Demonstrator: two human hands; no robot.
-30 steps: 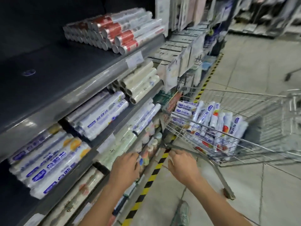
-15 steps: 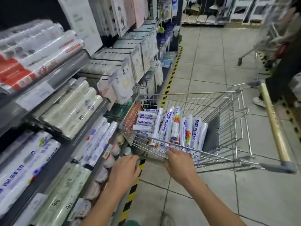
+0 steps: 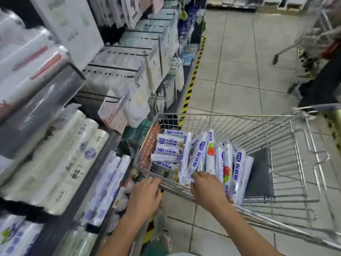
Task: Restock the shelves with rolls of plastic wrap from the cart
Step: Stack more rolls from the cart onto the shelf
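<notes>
Hands at the wire cart (image 3: 239, 126) beside the stocked shelves (image 3: 60, 163).

The shelves, packed with wrapped rolls, stand just left of the cart, whose corner nearly touches them. Rolls of plastic wrap (image 3: 199, 156) lie heaped in the cart's shelf-side end, some flat, some leaning upright. The right hand (image 3: 208, 189) reaches over the cart's near rim, fingers curled down onto the rolls; whether it grips one cannot be told. The left hand (image 3: 145, 194) hovers loosely spread, holding nothing, just outside the cart's near corner.

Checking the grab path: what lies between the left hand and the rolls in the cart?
Head view: the cart's wire wall separates the left hand from the rolls; the hand is outside it.
</notes>
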